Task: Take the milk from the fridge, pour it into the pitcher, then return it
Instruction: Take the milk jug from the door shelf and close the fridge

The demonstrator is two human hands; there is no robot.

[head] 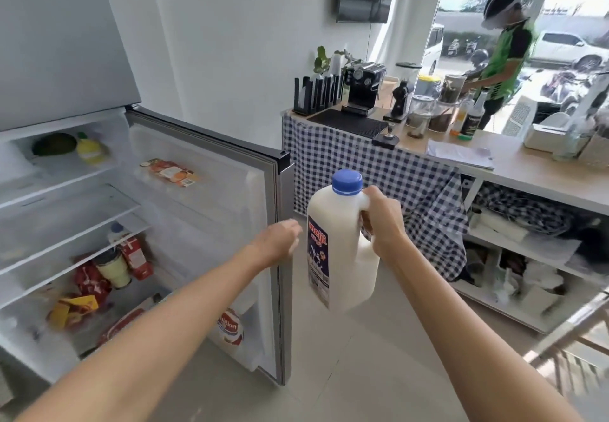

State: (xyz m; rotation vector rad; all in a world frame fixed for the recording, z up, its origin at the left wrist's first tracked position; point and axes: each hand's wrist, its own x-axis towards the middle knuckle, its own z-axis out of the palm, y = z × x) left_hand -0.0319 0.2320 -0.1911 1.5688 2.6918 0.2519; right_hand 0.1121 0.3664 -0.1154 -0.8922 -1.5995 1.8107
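White plastic milk jug (342,243) with blue screw cap (347,182) and dark blue label; blue-and-white checked cloth (356,161); grey-silver fridge door (283,256); pale wooden counter (527,171).

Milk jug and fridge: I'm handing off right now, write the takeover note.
Right hand: closed on the handle of the milk jug, held upright in the air, blue cap on.
Left hand: open, empty, at the edge of the fridge door, which stands open.
Done: milk is out of the fridge.
Left: shut the door, find the pitcher (not in view), uncap, pour, return the jug.
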